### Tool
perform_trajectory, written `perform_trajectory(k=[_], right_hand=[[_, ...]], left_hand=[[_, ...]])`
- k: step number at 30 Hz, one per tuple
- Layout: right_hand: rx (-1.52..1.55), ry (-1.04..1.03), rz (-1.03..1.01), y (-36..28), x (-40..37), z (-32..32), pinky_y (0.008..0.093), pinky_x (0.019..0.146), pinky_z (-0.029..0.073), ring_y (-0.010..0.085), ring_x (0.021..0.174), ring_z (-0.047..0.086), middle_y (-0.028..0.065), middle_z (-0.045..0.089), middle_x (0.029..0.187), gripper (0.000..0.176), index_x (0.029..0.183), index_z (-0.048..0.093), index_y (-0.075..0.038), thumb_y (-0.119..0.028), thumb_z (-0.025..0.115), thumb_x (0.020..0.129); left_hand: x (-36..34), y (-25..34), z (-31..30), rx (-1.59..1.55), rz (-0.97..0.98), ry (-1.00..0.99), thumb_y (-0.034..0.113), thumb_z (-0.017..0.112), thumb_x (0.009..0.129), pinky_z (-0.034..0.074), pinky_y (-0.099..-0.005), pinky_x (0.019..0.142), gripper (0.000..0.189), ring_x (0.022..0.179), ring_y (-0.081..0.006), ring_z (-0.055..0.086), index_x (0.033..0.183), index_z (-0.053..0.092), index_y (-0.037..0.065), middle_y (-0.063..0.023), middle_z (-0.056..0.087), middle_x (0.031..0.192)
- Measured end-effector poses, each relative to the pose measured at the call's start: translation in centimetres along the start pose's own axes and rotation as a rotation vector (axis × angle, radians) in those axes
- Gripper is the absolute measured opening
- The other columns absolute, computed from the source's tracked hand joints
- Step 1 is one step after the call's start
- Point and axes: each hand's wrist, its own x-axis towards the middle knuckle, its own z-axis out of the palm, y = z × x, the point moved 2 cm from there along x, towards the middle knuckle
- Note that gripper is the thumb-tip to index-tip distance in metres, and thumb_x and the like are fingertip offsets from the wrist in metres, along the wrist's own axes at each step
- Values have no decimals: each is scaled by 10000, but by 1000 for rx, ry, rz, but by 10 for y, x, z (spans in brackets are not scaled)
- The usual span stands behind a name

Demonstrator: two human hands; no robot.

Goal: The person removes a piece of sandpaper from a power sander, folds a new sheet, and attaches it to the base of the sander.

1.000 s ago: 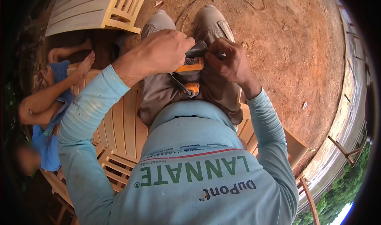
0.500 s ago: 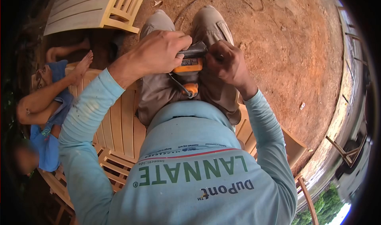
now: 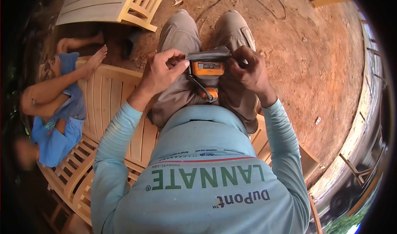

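An orange-and-black power sander (image 3: 208, 68) is wedged between my thighs, its label facing me. A dark grey strip of sandpaper (image 3: 209, 54) lies across the sander's far end. My left hand (image 3: 159, 73) pinches the strip's left end between thumb and forefinger. At its right end, my right hand (image 3: 251, 71) has curled fingers pressed on the strip's edge. The sander's orange rear end (image 3: 209, 94), with a dark cord, points towards my belly. The underside of the strip is hidden.
I sit on a slatted wooden bench (image 3: 111, 106). A person in blue (image 3: 62, 139) sits to my left with bare legs bent. Pale wooden furniture (image 3: 95, 4) stands ahead on the left. A cable (image 3: 269, 9) lies on the dirt ground (image 3: 306, 68).
My left hand has drawn back and lower from over the strip to its left end, uncovering more of it. My right hand stays at the right end. The view has shifted slightly.
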Motion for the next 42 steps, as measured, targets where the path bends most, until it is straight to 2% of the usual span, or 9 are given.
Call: perform_trajectory(k=[10, 13, 22, 25, 31, 34, 38, 41, 42], right_hand=[[2, 3, 3, 0, 1, 2, 356, 650, 538, 216, 683, 642, 130, 668, 815, 147, 918, 658, 5, -102, 753, 882], [20, -1, -12, -2, 1, 2, 355, 648, 534, 217, 678, 638, 129, 665, 812, 151, 922, 662, 5, -106, 756, 881], [-20, 8, -9, 1, 1, 1, 348, 627, 512, 191, 660, 599, 115, 632, 780, 147, 889, 636, 4, -97, 739, 859], [-22, 14, -7, 3, 3, 3, 350, 626, 509, 191, 661, 592, 118, 629, 779, 145, 885, 633, 1, -95, 737, 851], [-24, 5, 15, 0, 4, 3, 338, 645, 499, 171, 689, 578, 104, 623, 782, 144, 891, 636, 0, -89, 744, 860], [31, 5, 50, 2, 3, 4, 335, 650, 490, 155, 699, 564, 91, 617, 783, 146, 901, 639, 1, -86, 752, 869], [26, 28, 45, 6, 1, 2, 334, 655, 485, 151, 701, 552, 90, 614, 782, 147, 907, 647, 2, -86, 760, 875], [12, 28, 60, 3, 2, 3, 337, 665, 485, 158, 711, 555, 97, 613, 779, 137, 904, 654, 3, -84, 756, 881], [11, 25, 65, 2, 2, 3, 338, 669, 486, 160, 717, 557, 99, 613, 778, 133, 902, 656, 4, -84, 754, 883]], left_hand=[[-4, -1, 7, 13, 60, 86, 126, 805, 944, 573, -293, 724, 171, 796, -121, 707, 1005, 719, -9, -88, 744, 883], [-3, -4, 9, 75, 201, 143, 104, 791, 945, 561, -306, 713, 147, 811, -141, 695, 980, 695, -1, -86, 714, 897], [0, 4, 6, 30, 206, 64, 80, 763, 970, 528, -282, 778, 132, 845, -149, 653, 989, 680, -21, -73, 689, 952], [2, 1, 6, 54, 257, 83, 69, 777, 928, 551, -303, 719, 116, 812, -162, 683, 965, 696, -6, -87, 697, 911], [1, -3, 7, -11, 195, 100, 81, 776, 926, 556, -312, 710, 115, 804, -163, 696, 956, 706, -5, -84, 697, 898], [1, -5, 4, -21, 159, 41, 56, 766, 951, 533, -275, 804, 118, 889, -125, 658, 961, 682, -27, -61, 694, 938], [0, -9, 2, -30, 182, 35, 46, 776, 938, 552, -290, 805, 115, 919, -130, 686, 986, 707, -32, -75, 732, 969], [-6, 6, 0, -8, 81, 72, 75, 798, 934, 566, -280, 801, 150, 898, -126, 708, 998, 720, -36, -72, 755, 972], [-6, 5, 3, -129, 49, 56, 91, 805, 934, 574, -278, 800, 161, 889, -123, 714, 1002, 725, -31, -68, 758, 969]])
